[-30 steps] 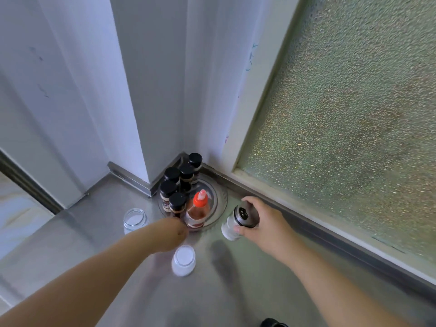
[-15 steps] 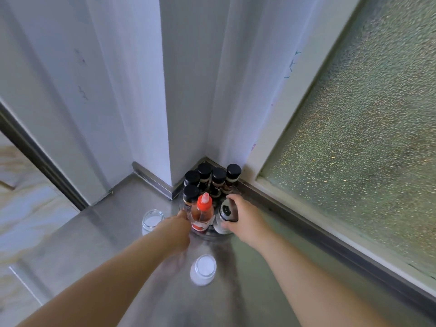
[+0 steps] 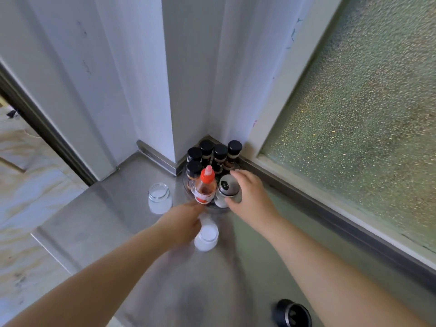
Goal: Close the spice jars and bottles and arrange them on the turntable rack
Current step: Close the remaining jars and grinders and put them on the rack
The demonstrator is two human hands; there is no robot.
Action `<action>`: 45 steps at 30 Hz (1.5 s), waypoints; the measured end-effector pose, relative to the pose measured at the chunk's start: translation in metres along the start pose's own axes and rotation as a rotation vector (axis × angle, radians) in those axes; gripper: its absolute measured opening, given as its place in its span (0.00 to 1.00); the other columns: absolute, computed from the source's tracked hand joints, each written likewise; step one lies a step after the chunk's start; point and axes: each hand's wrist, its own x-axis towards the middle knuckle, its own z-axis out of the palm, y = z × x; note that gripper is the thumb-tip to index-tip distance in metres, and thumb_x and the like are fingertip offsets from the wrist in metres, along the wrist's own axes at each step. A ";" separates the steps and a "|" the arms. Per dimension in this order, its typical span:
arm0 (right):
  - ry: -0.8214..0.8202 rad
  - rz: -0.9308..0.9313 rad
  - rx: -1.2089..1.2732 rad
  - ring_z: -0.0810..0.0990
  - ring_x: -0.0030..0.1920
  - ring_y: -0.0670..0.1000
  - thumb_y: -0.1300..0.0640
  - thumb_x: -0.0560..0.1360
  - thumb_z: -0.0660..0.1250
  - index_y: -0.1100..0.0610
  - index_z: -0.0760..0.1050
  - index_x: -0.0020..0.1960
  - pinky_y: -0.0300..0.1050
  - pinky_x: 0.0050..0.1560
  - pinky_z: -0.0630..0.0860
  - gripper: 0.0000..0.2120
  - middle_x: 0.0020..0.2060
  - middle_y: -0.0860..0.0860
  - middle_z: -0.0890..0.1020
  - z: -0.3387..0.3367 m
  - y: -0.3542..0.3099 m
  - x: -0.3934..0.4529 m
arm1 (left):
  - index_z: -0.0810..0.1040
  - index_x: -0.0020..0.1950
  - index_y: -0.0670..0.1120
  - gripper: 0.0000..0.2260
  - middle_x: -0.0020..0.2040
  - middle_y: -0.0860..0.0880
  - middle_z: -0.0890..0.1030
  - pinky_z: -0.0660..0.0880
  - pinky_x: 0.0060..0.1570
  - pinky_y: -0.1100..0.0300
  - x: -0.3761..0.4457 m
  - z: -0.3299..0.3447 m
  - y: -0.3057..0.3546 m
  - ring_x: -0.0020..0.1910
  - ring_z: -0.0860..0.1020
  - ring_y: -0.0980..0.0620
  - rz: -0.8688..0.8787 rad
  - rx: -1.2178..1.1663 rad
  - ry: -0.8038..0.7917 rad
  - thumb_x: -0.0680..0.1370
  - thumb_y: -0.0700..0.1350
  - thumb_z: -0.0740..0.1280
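Flanking the rack (image 3: 187, 193), two open jars (image 3: 159, 197) stand beside the hands (image 3: 252, 199).

Right grip (image 3: 250, 199) around shaker (image 3: 227, 190) on turntable (image 3: 219, 207)

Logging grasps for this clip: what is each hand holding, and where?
Right hand grips the shaker round its upper body, below the cap. Left hand touches the bottle's base; any grip is unclear.
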 end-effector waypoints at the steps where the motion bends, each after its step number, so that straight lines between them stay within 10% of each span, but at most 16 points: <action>1: 0.014 -0.040 -0.013 0.67 0.66 0.54 0.59 0.69 0.71 0.60 0.68 0.67 0.32 0.65 0.54 0.28 0.65 0.55 0.71 -0.003 -0.003 -0.008 | 0.67 0.67 0.50 0.22 0.66 0.48 0.72 0.71 0.60 0.53 -0.004 0.002 0.000 0.61 0.73 0.46 0.010 -0.058 -0.004 0.74 0.37 0.57; 7: -0.096 -0.048 -0.010 0.70 0.64 0.51 0.57 0.73 0.66 0.57 0.70 0.65 0.29 0.62 0.56 0.21 0.62 0.53 0.74 -0.004 0.003 -0.057 | 0.58 0.71 0.48 0.32 0.70 0.48 0.66 0.64 0.64 0.58 -0.013 0.028 0.001 0.67 0.67 0.48 0.013 -0.176 -0.114 0.70 0.42 0.68; 15: -0.123 0.125 0.022 0.74 0.61 0.49 0.56 0.73 0.66 0.55 0.72 0.63 0.35 0.60 0.64 0.19 0.60 0.51 0.76 -0.032 0.039 -0.127 | 0.75 0.59 0.49 0.24 0.53 0.48 0.80 0.71 0.51 0.60 -0.011 0.047 0.035 0.53 0.77 0.48 -0.028 -0.548 0.025 0.65 0.41 0.76; 25: 0.091 0.360 0.138 0.75 0.52 0.42 0.56 0.74 0.66 0.53 0.72 0.63 0.22 0.49 0.64 0.18 0.55 0.46 0.79 -0.108 0.086 -0.232 | 0.76 0.53 0.49 0.17 0.47 0.50 0.82 0.77 0.42 0.64 -0.025 0.030 0.178 0.43 0.82 0.56 0.228 -1.083 -0.370 0.66 0.37 0.72; 31: 0.236 0.532 0.180 0.76 0.45 0.40 0.59 0.73 0.67 0.54 0.75 0.60 0.21 0.46 0.67 0.16 0.50 0.47 0.80 -0.136 0.124 -0.325 | 0.79 0.52 0.43 0.30 0.49 0.46 0.83 0.80 0.42 0.57 -0.035 0.058 0.247 0.46 0.82 0.48 0.302 -1.268 -0.693 0.53 0.51 0.79; 45: 0.360 0.665 0.276 0.76 0.43 0.32 0.58 0.72 0.67 0.50 0.76 0.57 0.25 0.44 0.70 0.14 0.42 0.37 0.78 -0.151 0.170 -0.418 | 0.77 0.50 0.42 0.32 0.44 0.48 0.81 0.79 0.44 0.57 -0.063 0.125 0.332 0.45 0.80 0.48 0.402 -1.235 -0.904 0.50 0.49 0.82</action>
